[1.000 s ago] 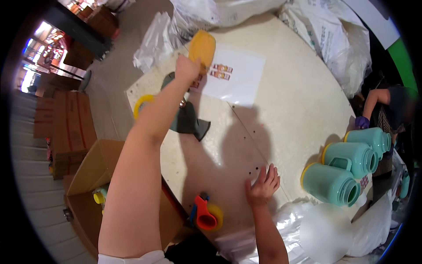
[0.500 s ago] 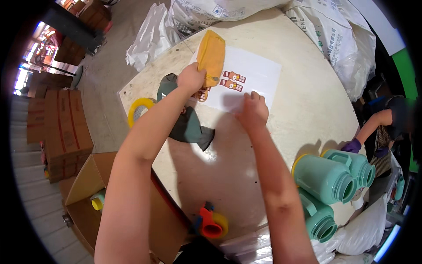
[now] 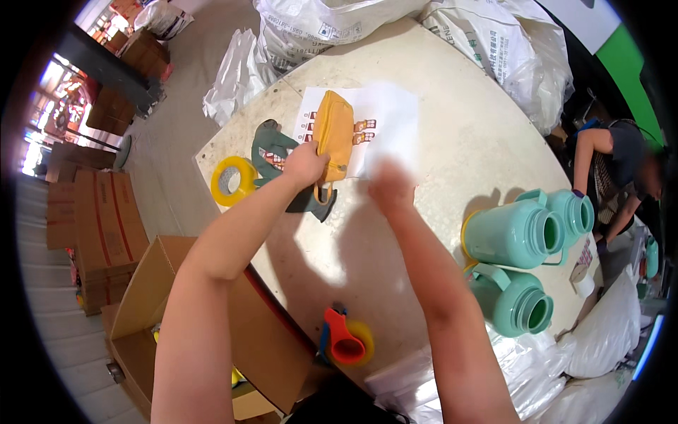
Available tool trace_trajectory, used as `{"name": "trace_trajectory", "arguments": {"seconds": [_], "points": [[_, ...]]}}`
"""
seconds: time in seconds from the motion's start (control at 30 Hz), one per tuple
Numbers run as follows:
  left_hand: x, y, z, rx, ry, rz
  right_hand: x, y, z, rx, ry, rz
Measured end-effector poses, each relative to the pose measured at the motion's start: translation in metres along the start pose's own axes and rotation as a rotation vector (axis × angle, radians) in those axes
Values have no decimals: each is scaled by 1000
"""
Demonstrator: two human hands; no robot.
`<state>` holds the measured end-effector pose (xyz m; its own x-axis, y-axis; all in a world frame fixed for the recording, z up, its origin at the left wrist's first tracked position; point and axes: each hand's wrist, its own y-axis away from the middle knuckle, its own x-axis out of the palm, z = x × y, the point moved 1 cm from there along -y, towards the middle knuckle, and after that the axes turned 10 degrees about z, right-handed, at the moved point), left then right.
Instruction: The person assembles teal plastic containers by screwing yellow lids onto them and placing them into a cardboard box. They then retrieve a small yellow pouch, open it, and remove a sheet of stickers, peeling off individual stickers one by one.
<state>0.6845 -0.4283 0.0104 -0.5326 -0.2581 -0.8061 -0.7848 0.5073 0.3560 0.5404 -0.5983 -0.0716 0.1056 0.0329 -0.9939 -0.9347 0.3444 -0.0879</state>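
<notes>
My left hand [image 3: 305, 165] is closed on the lower end of a mustard-yellow zip pouch [image 3: 335, 131], whose wrist loop hangs below. The pouch is held over a white sheet [image 3: 387, 106] printed with small red-brown cartoon stickers [image 3: 364, 132], covering part of it. At the sheet's near right edge is my right hand [image 3: 393, 187]. Its fingers are smeared by motion, so their grip is unclear. Beneath and beside my left wrist lies a dark green-grey glove [image 3: 267, 168], partly hidden by my arm.
A yellow tape roll [image 3: 240, 185] lies left; a red tape dispenser [image 3: 347, 340] sits near me. Mint-green jugs [image 3: 505, 237] stand right. An open carton [image 3: 272, 346] adjoins the table's left edge. White sacks [image 3: 487, 46] line the far side. A co-worker [image 3: 614, 159] is at right.
The pouch has come nearer me in my left hand, its loop now hanging free. My right hand has blurred at the sheet's edge. The co-worker's gloved hand has left the jugs.
</notes>
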Motion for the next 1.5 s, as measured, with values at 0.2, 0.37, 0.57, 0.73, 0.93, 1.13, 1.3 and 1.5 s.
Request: {"name": "trace_trajectory", "arguments": {"seconds": [0.2, 0.37, 0.57, 0.73, 0.93, 1.13, 1.3, 1.5], "points": [[9, 17, 0, -63, 114, 77, -3, -11, -7, -74, 26, 141], [16, 19, 5, 6, 123, -11, 0, -10, -3, -15, 17, 78], [21, 61, -30, 55, -9, -24, -43, 40, 13, 116, -266, 160], [44, 109, -29, 134, -23, 120, -56, 57, 26, 97, -193, 249], [56, 102, -13, 49, 61, 155, -43, 38, 23, 18, 14, 287], [57, 113, -19, 5, 278, 81, -17, 37, 20, -121, 22, 91], [31, 146, -35, 188, 318, 130, -69, 109, 28, -44, -289, -22], [-21, 338, -82, 74, 821, 397, -215, 316, 44, -434, -515, -49]]}}
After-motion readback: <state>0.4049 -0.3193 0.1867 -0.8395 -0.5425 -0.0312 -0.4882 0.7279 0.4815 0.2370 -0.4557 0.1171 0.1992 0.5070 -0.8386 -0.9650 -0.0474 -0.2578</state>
